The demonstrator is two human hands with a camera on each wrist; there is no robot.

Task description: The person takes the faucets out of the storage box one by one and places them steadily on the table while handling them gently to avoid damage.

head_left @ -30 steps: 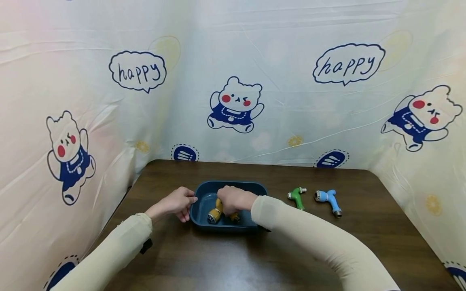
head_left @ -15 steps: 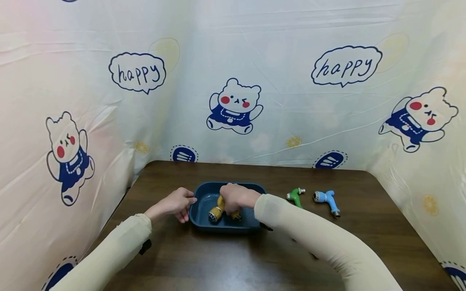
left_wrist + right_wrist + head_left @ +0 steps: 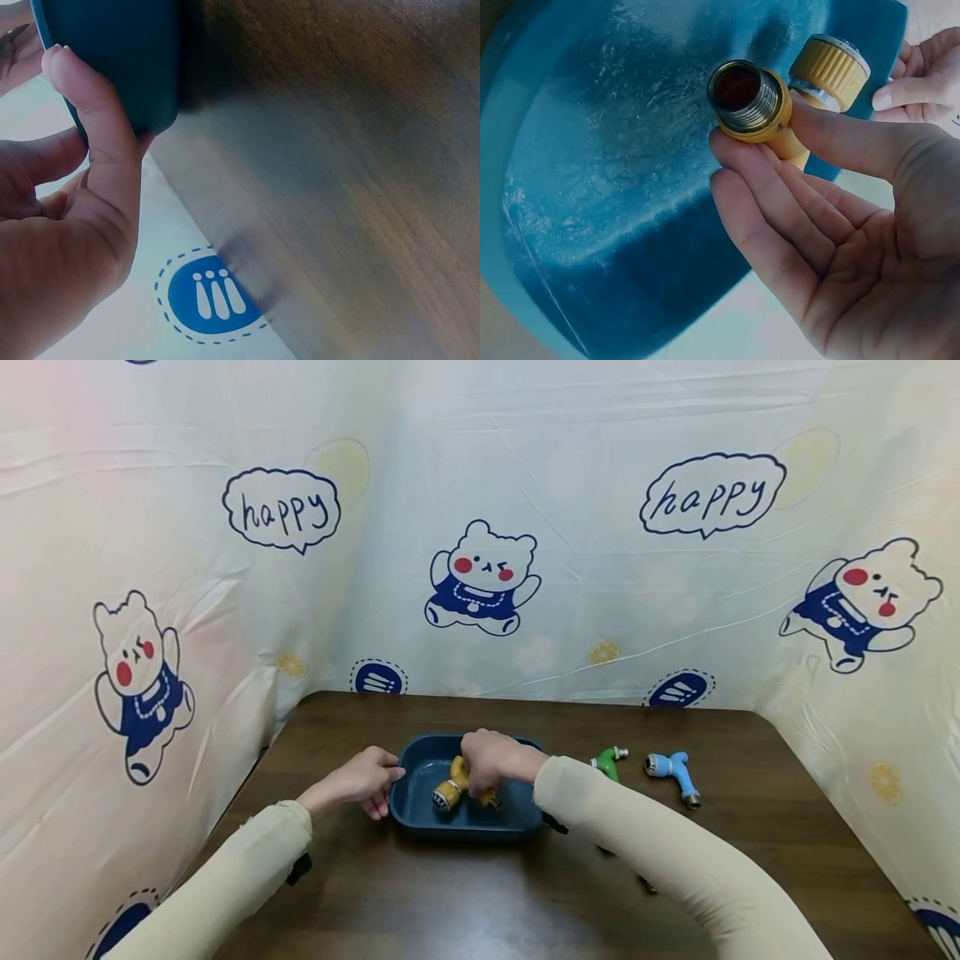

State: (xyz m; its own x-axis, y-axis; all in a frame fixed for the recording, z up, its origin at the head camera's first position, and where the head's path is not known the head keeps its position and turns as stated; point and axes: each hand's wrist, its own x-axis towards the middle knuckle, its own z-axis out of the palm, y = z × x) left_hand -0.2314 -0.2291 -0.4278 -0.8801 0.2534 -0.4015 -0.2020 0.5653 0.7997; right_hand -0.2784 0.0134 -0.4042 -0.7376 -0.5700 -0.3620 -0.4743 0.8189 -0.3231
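My left hand (image 3: 367,781) grips the left end of a dark blue plastic tub (image 3: 468,833). In the left wrist view its thumb lies over the tub's rim (image 3: 56,34) and the other fingers are outside. My right hand (image 3: 495,764) reaches into the tub and holds a yellow pipe fitting (image 3: 447,795) between thumb and fingers. The right wrist view shows the fitting's threaded metal end (image 3: 742,94) pointing towards the camera and a ribbed yellow collar (image 3: 829,71) beside it. My fingers cover its middle. I cannot tell whether it touches the tub floor.
On the wooden table (image 3: 360,893), right of the tub, lie a green fitting (image 3: 607,764), partly behind my right sleeve, and a light blue fitting (image 3: 678,774). Small dark ends (image 3: 647,885) of something show below that sleeve. A printed curtain (image 3: 480,443) surrounds the table.
My right hand and the yellow fitting have shifted slightly right and upward in the head view. The left hand stays on the tub's end.
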